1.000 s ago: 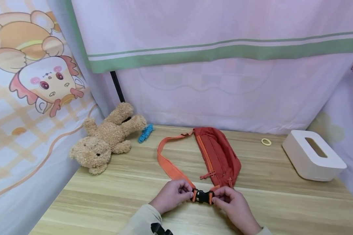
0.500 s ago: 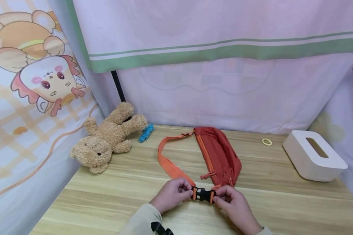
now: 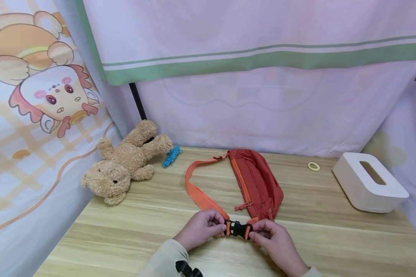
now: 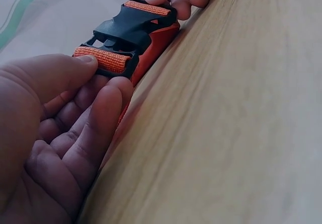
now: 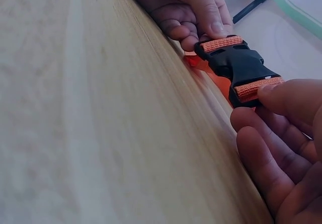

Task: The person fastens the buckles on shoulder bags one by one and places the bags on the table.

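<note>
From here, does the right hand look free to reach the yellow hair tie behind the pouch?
Probably not at once: the right hand pinches the black buckle and would need to let go. Otherwise bare wood lies between it and the yellow hair tie, right of the red waist pouch.

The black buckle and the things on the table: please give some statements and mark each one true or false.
1. Both hands hold the black buckle, the left hand at one end and the right hand at the other. True.
2. The two halves of the buckle are apart. False: they are joined together.
3. The teddy bear lies to the left of the red waist bag. True.
4. The white tissue box stands on top of the waist bag. False: it stands apart, at the right side of the table.
5. The yellow ring lies between the waist bag and the tissue box. True.
</note>
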`<state>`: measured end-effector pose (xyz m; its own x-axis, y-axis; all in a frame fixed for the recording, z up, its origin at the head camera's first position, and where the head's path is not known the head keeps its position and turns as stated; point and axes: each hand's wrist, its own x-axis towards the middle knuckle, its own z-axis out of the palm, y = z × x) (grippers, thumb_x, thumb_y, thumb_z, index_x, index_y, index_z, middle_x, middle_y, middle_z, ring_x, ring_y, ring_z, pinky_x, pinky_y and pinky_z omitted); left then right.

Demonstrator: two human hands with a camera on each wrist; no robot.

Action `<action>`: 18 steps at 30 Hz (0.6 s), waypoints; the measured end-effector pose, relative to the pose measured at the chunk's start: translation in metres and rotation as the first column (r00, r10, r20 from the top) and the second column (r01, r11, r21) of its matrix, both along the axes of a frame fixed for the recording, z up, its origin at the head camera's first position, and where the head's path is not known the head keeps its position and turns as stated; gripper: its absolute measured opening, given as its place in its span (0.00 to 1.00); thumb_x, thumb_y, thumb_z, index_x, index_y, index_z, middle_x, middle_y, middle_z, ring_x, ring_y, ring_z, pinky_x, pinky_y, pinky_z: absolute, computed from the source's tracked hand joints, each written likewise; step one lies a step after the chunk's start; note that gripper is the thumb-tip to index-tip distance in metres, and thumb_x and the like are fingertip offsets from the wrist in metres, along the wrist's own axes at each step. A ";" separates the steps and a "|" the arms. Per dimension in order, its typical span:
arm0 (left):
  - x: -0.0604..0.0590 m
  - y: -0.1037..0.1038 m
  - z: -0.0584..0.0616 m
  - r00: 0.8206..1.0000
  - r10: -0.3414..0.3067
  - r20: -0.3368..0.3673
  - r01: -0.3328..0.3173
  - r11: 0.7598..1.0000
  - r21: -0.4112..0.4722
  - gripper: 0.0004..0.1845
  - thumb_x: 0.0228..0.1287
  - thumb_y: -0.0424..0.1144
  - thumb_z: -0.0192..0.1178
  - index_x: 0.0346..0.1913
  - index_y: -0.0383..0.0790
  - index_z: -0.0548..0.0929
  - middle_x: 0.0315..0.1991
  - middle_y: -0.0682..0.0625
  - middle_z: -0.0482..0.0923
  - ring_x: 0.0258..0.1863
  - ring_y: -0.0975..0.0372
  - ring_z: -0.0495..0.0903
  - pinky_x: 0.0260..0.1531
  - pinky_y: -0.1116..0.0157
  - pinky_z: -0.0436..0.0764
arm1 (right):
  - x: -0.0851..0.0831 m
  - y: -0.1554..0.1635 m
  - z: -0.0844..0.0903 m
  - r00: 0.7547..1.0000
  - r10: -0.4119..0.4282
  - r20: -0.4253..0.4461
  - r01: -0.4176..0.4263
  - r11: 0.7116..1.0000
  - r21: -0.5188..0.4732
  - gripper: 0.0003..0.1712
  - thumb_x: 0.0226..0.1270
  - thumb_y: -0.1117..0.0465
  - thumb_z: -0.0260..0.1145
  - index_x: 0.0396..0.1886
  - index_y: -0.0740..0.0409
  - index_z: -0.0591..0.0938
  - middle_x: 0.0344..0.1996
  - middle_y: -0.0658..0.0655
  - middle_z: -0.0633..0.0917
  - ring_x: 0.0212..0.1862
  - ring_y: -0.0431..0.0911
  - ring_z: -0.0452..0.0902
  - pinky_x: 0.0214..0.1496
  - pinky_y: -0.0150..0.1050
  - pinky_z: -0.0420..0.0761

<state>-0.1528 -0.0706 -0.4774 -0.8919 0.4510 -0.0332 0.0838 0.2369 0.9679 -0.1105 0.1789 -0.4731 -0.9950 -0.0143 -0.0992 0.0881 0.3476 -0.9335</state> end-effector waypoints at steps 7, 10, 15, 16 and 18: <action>0.000 -0.001 0.002 1.000 -0.007 0.004 0.007 1.000 -0.023 0.04 0.66 0.38 0.68 0.36 0.42 0.83 0.29 0.53 0.83 0.27 0.63 0.82 0.25 0.70 0.79 | -0.001 -0.001 0.001 1.000 0.006 0.006 -0.006 1.000 0.008 0.08 0.60 0.64 0.76 0.36 0.58 0.84 0.34 0.54 0.85 0.32 0.45 0.79 0.33 0.35 0.82; 0.000 -0.001 0.002 1.000 -0.006 -0.001 0.006 0.999 -0.037 0.04 0.66 0.38 0.68 0.35 0.43 0.83 0.29 0.53 0.83 0.27 0.63 0.81 0.25 0.70 0.79 | 0.000 0.000 0.000 1.000 0.011 -0.003 -0.011 1.000 0.012 0.08 0.60 0.63 0.76 0.36 0.58 0.85 0.34 0.53 0.85 0.32 0.44 0.79 0.33 0.35 0.82; 0.000 -0.001 0.001 1.000 -0.007 -0.008 0.007 0.999 -0.050 0.04 0.66 0.38 0.68 0.36 0.44 0.83 0.29 0.53 0.83 0.26 0.63 0.81 0.25 0.69 0.79 | 0.000 0.001 -0.001 1.000 0.020 -0.013 -0.020 1.000 0.006 0.08 0.60 0.63 0.76 0.36 0.58 0.85 0.36 0.53 0.85 0.32 0.43 0.79 0.33 0.34 0.81; -0.001 -0.001 0.001 1.000 -0.006 -0.007 0.006 0.999 -0.052 0.04 0.66 0.39 0.68 0.36 0.44 0.83 0.29 0.53 0.83 0.26 0.63 0.81 0.24 0.69 0.78 | 0.000 0.002 -0.002 1.000 0.022 -0.016 -0.022 1.000 0.001 0.08 0.60 0.62 0.75 0.37 0.59 0.85 0.36 0.53 0.85 0.32 0.42 0.79 0.33 0.34 0.81; -0.001 -0.001 0.000 1.000 -0.003 -0.007 0.003 0.999 -0.052 0.05 0.66 0.39 0.68 0.36 0.44 0.83 0.29 0.53 0.82 0.26 0.62 0.81 0.23 0.69 0.78 | 0.000 0.002 -0.002 1.000 0.024 -0.015 -0.024 1.000 -0.013 0.08 0.61 0.63 0.75 0.37 0.59 0.85 0.36 0.53 0.85 0.32 0.42 0.79 0.33 0.34 0.81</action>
